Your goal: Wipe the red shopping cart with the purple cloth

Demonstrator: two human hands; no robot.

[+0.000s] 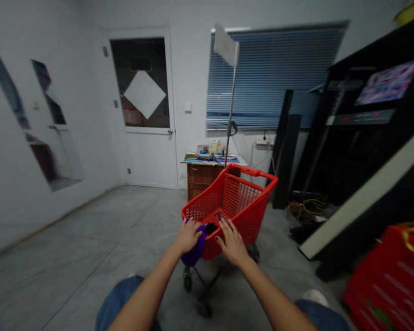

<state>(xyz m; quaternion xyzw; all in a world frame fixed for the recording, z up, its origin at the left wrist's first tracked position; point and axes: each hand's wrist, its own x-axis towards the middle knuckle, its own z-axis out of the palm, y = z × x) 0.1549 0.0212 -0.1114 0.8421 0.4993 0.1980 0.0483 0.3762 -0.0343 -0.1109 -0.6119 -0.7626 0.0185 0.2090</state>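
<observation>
Your left hand (pixel 189 235) is clenched around one purple soft object (pixel 195 254), which sits at the near rim of one red shopping cart (pixel 243 220), its long axis roughly upright and closer to this hand. Your right hand (pixel 232 242) lies open, fingers spread on that rim, just beside one dark item (pixel 211 228) inside the cart.
</observation>
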